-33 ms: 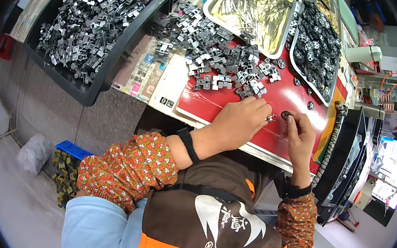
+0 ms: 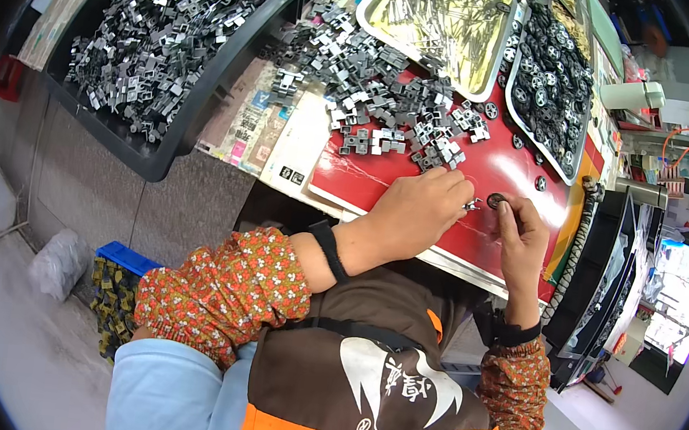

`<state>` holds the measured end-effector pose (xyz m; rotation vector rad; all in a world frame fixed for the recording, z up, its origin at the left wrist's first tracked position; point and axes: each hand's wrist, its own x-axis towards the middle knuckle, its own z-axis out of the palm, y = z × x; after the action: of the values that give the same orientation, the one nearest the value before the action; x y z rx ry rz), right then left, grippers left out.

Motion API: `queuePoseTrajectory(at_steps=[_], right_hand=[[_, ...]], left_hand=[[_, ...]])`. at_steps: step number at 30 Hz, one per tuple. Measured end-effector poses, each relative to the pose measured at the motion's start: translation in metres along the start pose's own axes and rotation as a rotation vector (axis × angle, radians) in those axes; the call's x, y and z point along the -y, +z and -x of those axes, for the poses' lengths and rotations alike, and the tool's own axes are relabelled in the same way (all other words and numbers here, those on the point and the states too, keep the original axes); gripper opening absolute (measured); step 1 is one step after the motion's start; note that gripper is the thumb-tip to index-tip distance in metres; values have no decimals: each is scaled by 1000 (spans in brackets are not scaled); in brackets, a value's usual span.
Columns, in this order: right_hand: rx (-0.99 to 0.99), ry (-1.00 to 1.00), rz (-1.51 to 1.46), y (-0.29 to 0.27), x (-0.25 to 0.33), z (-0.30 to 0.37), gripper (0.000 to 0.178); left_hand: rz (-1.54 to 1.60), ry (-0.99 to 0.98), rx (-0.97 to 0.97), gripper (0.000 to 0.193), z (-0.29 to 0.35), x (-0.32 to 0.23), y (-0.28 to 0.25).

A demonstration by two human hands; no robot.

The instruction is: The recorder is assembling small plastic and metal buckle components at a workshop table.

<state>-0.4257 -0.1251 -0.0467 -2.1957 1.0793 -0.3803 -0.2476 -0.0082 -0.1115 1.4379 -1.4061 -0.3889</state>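
My left hand (image 2: 425, 207) is closed over the red work surface (image 2: 357, 174), its fingertips pinching a small grey and silver clip-like part (image 2: 471, 205). Just to the right, my right hand (image 2: 523, 230) holds a small black wheel (image 2: 495, 201) between thumb and forefinger. A short gap separates the wheel from the clip-like part. Beyond my left hand spreads a loose pile of the same grey and silver parts (image 2: 391, 94). A few single wheels (image 2: 541, 184) lie on the red surface beyond my right hand.
A large black bin (image 2: 172, 134) of grey parts stands at the left. At the back are a white-rimmed tray (image 2: 367, 18) of thin metal pins on yellow and another tray (image 2: 571, 173) full of black wheels. A blue crate (image 2: 126, 259) sits low at left.
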Motion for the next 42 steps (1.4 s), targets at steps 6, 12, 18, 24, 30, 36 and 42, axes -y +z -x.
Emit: queuePoseTrajectory(at_steps=[6,12,18,24,30,36,42], right_hand=[[-5,58,-260,15,20,10,12],[-40,-57,-106,21,30,14,15],[-61,-154,19,19,29,17,20],[-90,-233,112,21,32,18,25],[-117,-312,197,22,36,16,26],[-132,-449,372,21,35,16,28],[-164,-688,729,22,28,20,39]], left_hand=[[-17,-21,24,21,0,1,0],[-18,-14,5,22,1,4,3],[-25,9,-7,21,2,5,5],[-29,-1,0,21,2,5,4],[-17,-1,-2,21,1,5,4],[-9,-7,0,20,1,4,4],[-4,-15,4,20,1,4,4]])
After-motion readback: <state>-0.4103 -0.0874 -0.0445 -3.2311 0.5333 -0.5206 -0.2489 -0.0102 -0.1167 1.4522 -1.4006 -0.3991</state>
